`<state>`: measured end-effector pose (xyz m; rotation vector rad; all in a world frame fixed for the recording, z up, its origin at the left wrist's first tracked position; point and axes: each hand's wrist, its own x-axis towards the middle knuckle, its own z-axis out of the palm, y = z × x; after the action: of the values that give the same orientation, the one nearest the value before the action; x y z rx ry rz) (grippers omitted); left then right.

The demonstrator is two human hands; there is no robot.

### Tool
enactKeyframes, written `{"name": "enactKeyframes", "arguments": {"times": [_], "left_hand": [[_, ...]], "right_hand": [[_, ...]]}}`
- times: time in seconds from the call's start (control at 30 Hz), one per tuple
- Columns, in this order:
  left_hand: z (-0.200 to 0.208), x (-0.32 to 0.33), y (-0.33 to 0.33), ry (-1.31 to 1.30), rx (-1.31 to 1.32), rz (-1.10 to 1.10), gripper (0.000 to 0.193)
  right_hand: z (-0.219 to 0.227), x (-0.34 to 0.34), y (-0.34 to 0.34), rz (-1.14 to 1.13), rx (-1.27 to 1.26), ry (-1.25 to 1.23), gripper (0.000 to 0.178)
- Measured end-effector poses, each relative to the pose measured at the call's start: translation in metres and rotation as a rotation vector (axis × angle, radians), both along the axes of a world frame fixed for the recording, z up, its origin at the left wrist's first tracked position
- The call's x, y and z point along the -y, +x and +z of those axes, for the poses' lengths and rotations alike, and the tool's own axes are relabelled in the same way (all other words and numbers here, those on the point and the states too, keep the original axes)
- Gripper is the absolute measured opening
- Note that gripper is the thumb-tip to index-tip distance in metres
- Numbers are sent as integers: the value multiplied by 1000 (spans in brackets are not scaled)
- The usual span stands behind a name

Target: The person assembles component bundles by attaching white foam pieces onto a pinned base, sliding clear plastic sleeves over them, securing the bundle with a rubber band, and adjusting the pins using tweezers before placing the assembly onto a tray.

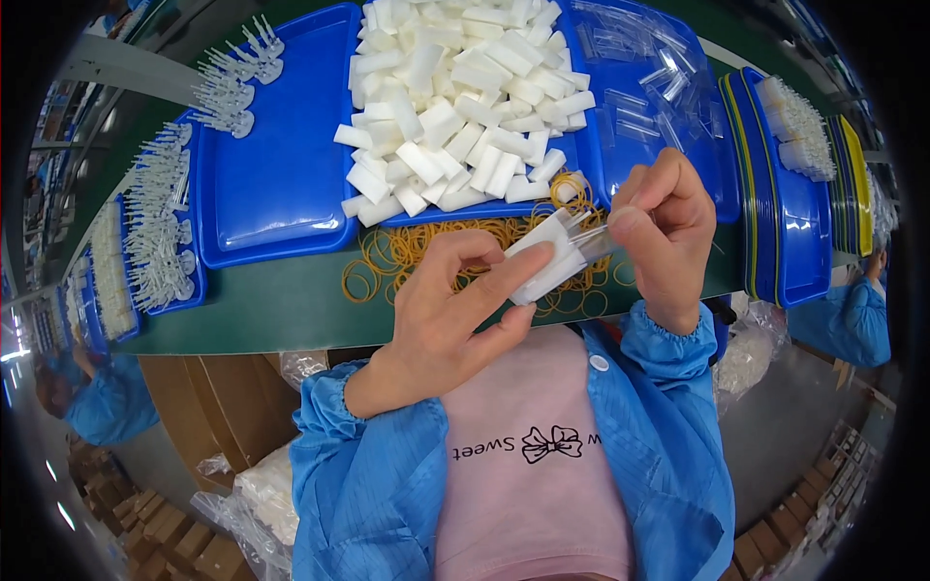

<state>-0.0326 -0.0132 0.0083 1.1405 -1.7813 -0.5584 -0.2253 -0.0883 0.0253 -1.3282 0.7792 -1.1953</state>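
My left hand (441, 315) holds a white foam block (544, 281), its thumb and fingers pressed along the sides. From the block's upper right end stick out thin white stems and a clear plastic piece (599, 242). Right at that end, my right hand (668, 228) is closed in a pinch, thumb and forefinger on the clear piece; its other fingers are curled. Tan rubber bands (360, 283) lie loose on the green table (262, 315) below and behind my hands. One foam block (568, 189) among them stands against the tray edge.
Beyond the bands, a big pile of white foam blocks (455, 107) fills a blue tray. Clear plastic pieces lie in the right blue tray (712, 165). A blue tray (281, 194) stands left, beside rows of white stemmed parts (160, 218). Stacked trays (804, 257) stand far right.
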Motion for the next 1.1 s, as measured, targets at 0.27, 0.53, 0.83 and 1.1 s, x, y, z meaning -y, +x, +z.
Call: {"name": "enactKeyframes", "arguments": {"times": [0.27, 0.53, 0.83, 1.1], "left_hand": [[-8, 4, 3, -17, -33, -93, 49], [-9, 2, 0, -74, -2, -158, 52], [-25, 12, -12, 712, -830, -565, 78], [-20, 14, -13, 1194, -1268, -594, 56]], "right_hand": [[-1, 3, 4, 18, 12, 38, 23], [-3, 2, 0, 114, -58, 211, 23], [6, 13, -12, 279, -201, 122, 24], [23, -13, -9, 173, -596, -470, 68]]}}
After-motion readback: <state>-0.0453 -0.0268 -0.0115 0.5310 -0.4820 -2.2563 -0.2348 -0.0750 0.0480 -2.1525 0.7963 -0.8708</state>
